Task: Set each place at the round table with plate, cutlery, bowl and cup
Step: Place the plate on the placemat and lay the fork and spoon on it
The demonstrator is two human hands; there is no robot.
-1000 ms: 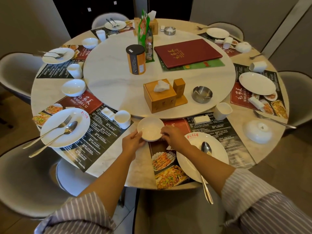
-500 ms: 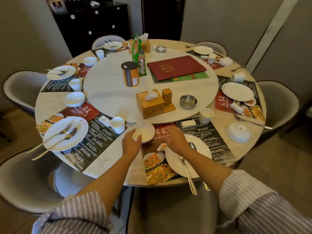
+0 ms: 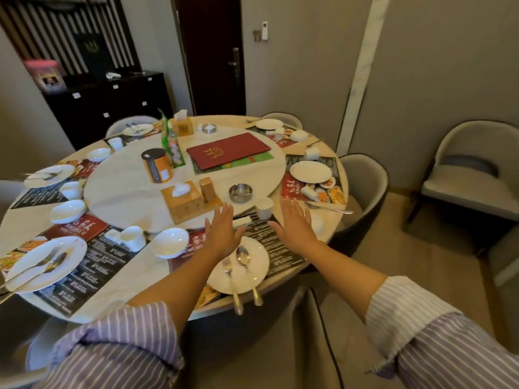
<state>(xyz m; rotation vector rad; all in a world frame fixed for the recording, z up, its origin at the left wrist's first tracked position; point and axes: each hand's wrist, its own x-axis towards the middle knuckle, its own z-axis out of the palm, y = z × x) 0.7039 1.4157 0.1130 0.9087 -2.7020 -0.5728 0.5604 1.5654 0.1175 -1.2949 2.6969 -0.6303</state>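
While above the plate (image 3: 238, 269) | left hand (image 3: 222, 234), right hand (image 3: 295, 228) | flat, empty

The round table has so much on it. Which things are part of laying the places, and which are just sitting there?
Part of the job:
- plate with fork and spoon
- bowl
- cup
- left hand and right hand, both open and holding nothing

Just sitting there:
- red menu
- tissue box
- ashtray
- orange canister

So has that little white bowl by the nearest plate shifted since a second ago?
Cannot tell. The bowl sits between the cup and the nearest plate as before, but the camera itself swung. Both hands have let go of it.
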